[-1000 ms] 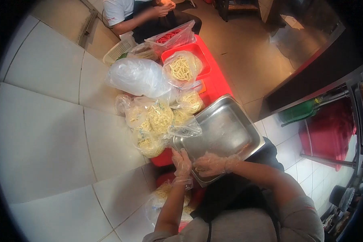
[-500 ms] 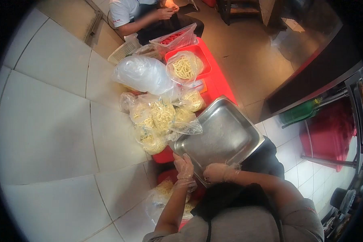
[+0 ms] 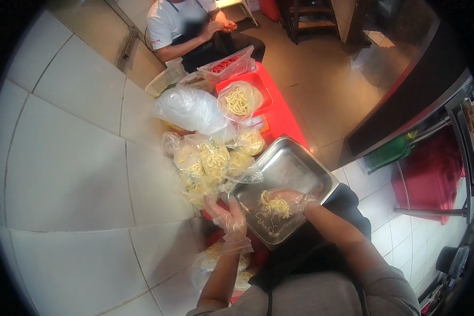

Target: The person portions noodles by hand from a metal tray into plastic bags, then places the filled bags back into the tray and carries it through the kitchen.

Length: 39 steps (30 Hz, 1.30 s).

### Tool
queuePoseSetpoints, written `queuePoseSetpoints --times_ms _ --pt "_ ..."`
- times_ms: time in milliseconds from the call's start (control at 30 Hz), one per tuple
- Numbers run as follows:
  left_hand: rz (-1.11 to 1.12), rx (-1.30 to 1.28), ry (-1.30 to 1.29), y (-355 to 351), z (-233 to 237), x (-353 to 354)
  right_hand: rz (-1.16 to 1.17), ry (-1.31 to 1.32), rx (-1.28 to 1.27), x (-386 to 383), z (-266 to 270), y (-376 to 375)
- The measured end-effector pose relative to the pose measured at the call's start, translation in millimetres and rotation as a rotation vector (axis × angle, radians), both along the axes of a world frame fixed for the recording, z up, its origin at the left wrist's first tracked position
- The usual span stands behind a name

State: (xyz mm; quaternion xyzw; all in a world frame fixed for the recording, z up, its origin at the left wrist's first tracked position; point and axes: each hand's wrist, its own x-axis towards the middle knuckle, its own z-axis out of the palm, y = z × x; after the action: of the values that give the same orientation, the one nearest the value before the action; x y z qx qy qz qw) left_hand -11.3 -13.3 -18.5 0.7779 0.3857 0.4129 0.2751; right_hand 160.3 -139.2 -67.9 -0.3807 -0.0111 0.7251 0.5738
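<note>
OK, my R hand (image 3: 292, 201) has its fingers clamped on a clump of noodles (image 3: 275, 208), w/ loose strands trailing below them. Under those fingers is the metal tray (image 3: 292, 168); can't tell if the strands touch its bottom. My L hand (image 3: 230, 221) is nearby, by the tray's L corner, fingers spread apart w/ nothing seen in them. Just past the L fingertips are the tied noodle bags (image 3: 214, 159), piled up; can't tell if there's contact. Farther ahead of both hands' fingers, there's a puffed clear bag (image 3: 189, 109) and, to its R, an opened noodle bag (image 3: 239, 101) in a red bin (image 3: 268, 95) on the red table (image 3: 285, 118). Farthest off, approx. straight ahead: chilli bag (image 3: 226, 66), white basket (image 3: 163, 79), seated co-worker (image 3: 176, 31).
</note>
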Motion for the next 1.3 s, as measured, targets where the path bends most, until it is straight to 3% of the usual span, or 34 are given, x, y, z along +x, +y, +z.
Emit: queuePoseSetpoints --times_ms 133,200,367,467,500,567,633,700,800,900,967,1033,1133,1233,1300 --pt "-0.383 0.194 0.009 39 89 60 -0.015 0.043 -0.071 23 23 1" --pt "-0.510 0.006 -0.015 46 138 103 -0.051 0.011 -0.052 30 32 -2" --pt "-0.677 -0.081 0.177 118 133 191 -0.224 0.005 -0.018 41 46 -14" --pt "-0.516 -0.123 0.472 139 137 226 -0.304 -0.034 -0.033 46 63 -23" --pt "-0.574 0.125 0.282 159 107 241 -0.330 -0.054 -0.046 48 69 -26" --pt "-0.822 -0.281 -0.076 154 127 246 -0.348 -0.062 -0.038 53 78 -31" --pt "-0.936 -0.511 -0.274 133 168 240 -0.368 -0.064 -0.048 57 91 -35" --pt "-0.941 -0.551 -0.312 98 228 218 -0.387 -0.064 -0.070 62 105 -36" --pt "-0.940 -0.489 -0.176 71 272 175 -0.417 -0.060 -0.020 71 109 -40" --pt "-1.094 -0.730 -0.147 55 268 130 -0.415 -0.047 0.040 75 111 -44" --pt "-1.062 -0.875 -0.089 44 241 107 -0.390 0.057 0.142 81 93 -48" --pt "-1.035 -1.022 -0.002 35 200 97 -0.445 0.049 0.085 77 97 -52" --pt "-0.928 -0.998 0.273 26 117 83 -0.456 0.093 0.079 67 96 -57" --pt "-0.939 -0.912 0.379 8 93 74 -0.323 0.174 0.028 45 102 -54" --pt "-0.997 -0.646 0.409 -5 93 71 -0.240 0.166 -0.080 30 95 -47"
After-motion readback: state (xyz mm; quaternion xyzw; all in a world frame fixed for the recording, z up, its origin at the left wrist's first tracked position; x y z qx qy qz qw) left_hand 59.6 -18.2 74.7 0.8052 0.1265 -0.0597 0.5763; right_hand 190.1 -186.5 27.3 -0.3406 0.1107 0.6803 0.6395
